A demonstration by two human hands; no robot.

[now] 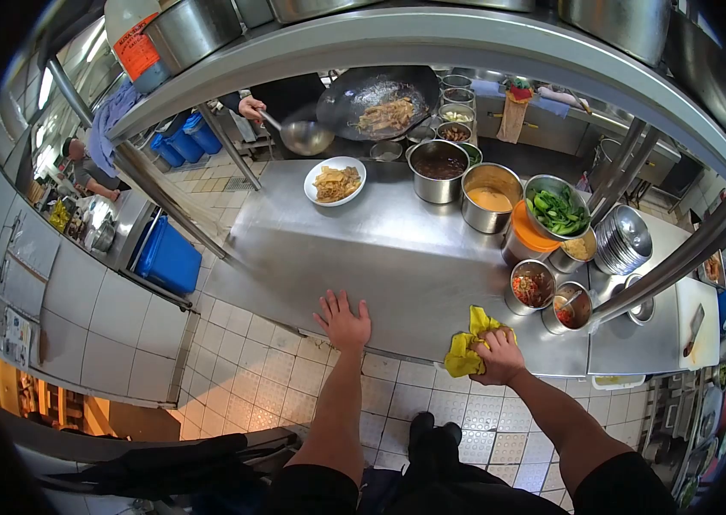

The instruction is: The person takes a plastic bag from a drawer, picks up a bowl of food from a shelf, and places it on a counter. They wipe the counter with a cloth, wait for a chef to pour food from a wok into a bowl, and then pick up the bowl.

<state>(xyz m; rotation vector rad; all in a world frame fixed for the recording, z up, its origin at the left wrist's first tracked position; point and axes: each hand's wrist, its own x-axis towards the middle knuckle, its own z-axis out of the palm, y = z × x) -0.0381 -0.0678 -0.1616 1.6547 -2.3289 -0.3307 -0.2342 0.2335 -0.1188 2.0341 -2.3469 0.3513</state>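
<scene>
My left hand (pixel 345 323) lies flat on the front edge of the steel counter (pixel 311 257), fingers spread and holding nothing. To its right, my right hand (pixel 498 354) grips a bunched yellow cloth (pixel 466 350) at the same edge. Behind the cloth stand two metal pots with chopped red peppers, the left pepper pot (pixel 532 287) and the right pepper pot (pixel 565 307), which has a spoon handle sticking out. A white plate of cooked food (pixel 335 181) sits at the counter's far side.
Across the counter a person's hand (pixel 251 108) holds a ladle (pixel 307 137) beside a wok (pixel 376 105) with food. Sauce pots (pixel 438 172), a bowl of greens (pixel 557 209), stacked metal bowls (pixel 623 241) and a knife (pixel 693 330) on a white board stand to the right. A shelf (pixel 432 39) crosses overhead.
</scene>
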